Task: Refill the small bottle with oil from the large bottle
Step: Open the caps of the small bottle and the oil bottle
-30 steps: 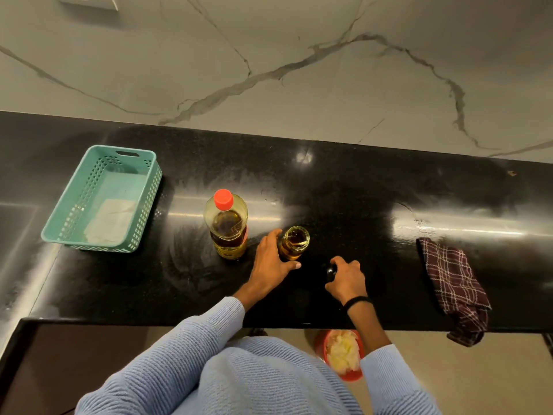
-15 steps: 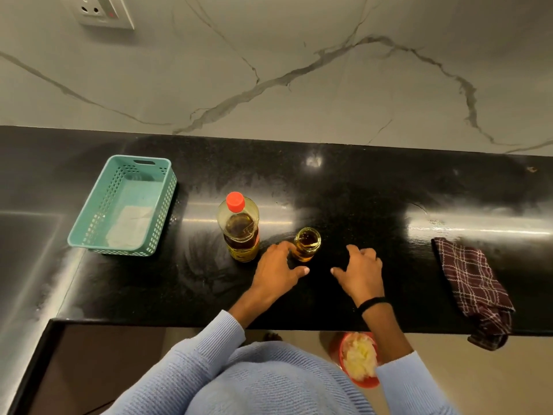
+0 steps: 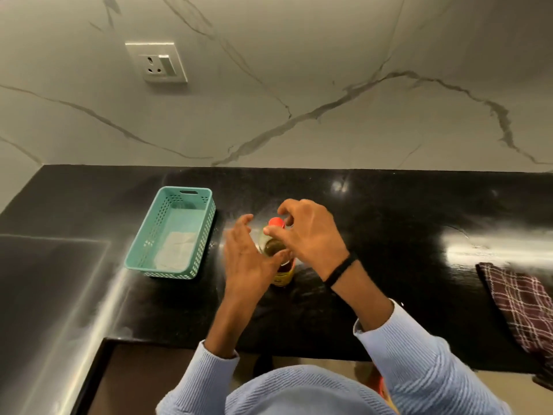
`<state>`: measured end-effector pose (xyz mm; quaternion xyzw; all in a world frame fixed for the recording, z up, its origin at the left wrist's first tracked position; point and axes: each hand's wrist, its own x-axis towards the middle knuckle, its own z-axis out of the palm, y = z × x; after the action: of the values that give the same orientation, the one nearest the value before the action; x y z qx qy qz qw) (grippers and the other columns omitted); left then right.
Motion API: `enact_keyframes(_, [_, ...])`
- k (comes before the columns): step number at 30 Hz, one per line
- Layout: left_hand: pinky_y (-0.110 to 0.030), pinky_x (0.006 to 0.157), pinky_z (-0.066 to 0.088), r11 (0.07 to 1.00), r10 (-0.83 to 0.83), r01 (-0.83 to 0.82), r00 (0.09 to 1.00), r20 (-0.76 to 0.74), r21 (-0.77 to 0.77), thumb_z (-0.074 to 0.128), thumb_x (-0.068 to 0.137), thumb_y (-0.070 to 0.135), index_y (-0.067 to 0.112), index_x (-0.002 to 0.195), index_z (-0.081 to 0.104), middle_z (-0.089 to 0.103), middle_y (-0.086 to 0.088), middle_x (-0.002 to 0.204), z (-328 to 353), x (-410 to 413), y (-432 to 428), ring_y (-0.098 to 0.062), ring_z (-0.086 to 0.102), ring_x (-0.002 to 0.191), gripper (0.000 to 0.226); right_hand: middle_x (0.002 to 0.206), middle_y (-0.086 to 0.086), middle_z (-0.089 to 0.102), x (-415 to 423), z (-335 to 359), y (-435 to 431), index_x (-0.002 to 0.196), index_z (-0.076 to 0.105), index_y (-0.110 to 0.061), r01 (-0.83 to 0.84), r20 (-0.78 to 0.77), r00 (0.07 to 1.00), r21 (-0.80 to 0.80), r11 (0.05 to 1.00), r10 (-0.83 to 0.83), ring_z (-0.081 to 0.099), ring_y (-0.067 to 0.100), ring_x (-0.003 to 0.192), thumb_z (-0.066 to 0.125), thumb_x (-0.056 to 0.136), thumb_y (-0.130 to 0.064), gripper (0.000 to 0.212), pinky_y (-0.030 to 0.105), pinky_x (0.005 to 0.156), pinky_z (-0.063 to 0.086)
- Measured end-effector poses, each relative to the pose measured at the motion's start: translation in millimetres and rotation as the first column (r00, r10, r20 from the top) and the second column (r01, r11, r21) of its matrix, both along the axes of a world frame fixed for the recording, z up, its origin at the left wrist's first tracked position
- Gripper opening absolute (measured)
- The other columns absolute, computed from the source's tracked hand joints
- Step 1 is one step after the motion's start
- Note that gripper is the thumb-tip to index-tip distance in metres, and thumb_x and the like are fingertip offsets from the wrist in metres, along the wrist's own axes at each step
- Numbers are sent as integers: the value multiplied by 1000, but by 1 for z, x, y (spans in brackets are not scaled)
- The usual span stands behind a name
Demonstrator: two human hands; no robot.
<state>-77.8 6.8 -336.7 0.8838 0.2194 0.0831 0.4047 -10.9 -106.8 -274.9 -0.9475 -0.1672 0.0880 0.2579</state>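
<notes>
Here, open fingers (image 3: 281, 211) closing on the cap (image 3: 276, 222); best to steady the bottle (image 3: 282, 272) with the left hand (image 3: 248, 259), then twist.

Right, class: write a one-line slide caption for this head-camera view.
Both hands, left and right, close in on the red-capped large oil bottle on a black counter, beside a teal basket.

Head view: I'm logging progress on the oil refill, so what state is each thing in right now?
Large bottle: upright on the counter, red cap still on.
Left hand: open, fingers spread beside the bottle, no grip.
Right hand: open, fingers curled over the cap, not closed on it.
Small bottle: hidden behind the hands.
Teal basket: upright, a white sheet on its floor.
Checked cloth: crumpled at the counter edge.
</notes>
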Motion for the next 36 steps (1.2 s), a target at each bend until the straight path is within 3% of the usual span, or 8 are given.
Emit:
enact_keyframes(4, [-37,97,48,993,-107,110,993,49,-52,81,65,36,29,134,49,52,4,125,-16,8,-3,-16,53,116,77,100,0,43,2,0,17,113,59,-16,-12,32,999,-113,994,16,56,19,98,67,90,-44,37,25,75,40])
enact_keyframes(12, [-37,85,57,988,-80,97,986,145,-116,82,55,53,41,122,53,54,19,113,-28,10,3,-5,60,102,74,107,4,56,4,7,14,108,70,-11,-124,78,987,-155,980,137,59,19,94,66,92,-33,27,26,81,49])
enact_keyframes(17, [-36,85,58,985,-76,98,986,150,-143,90,58,40,39,120,55,56,19,110,-35,13,7,-4,61,100,71,119,-3,60,8,8,6,122,69,-23,-240,11,971,-44,970,240,57,16,109,69,87,-17,35,27,93,49])
enact_keyframes(19, [-35,85,57,985,-88,111,983,164,-136,90,58,38,39,119,55,56,19,110,-36,14,8,-2,60,100,70,124,-1,53,8,5,6,133,59,-26,-205,-28,979,-52,977,204,53,17,112,72,86,-27,49,30,94,48])
enact_keyframes(21, [-33,84,57,985,-100,122,980,171,-119,90,59,39,38,121,54,54,20,110,-36,13,8,-2,59,99,71,117,0,50,8,4,7,128,60,-26,-136,-28,991,-78,988,134,53,19,108,70,88,-34,42,30,89,48])
enact_keyframes(23, [-29,84,56,985,-100,123,979,179,-123,90,60,39,36,121,54,53,19,110,-37,13,7,-3,60,99,71,113,-1,52,8,4,8,118,66,-24,-157,21,987,-93,983,160,55,19,104,68,90,-26,28,32,88,51])
enact_keyframes(27, [-32,83,58,980,-90,122,977,194,-157,91,60,39,34,121,55,54,18,108,-40,14,8,-4,60,98,71,117,-3,56,7,6,10,113,70,-23,-229,30,973,-58,972,231,55,17,107,72,86,-13,29,34,90,53])
enact_keyframes(36, [-40,93,55,958,-157,202,964,216,-204,84,53,55,41,135,44,48,13,127,-52,11,13,-11,56,116,92,108,-4,61,-14,1,-20,113,69,-22,-66,142,989,105,992,51,59,10,94,73,85,-26,29,28,86,53])
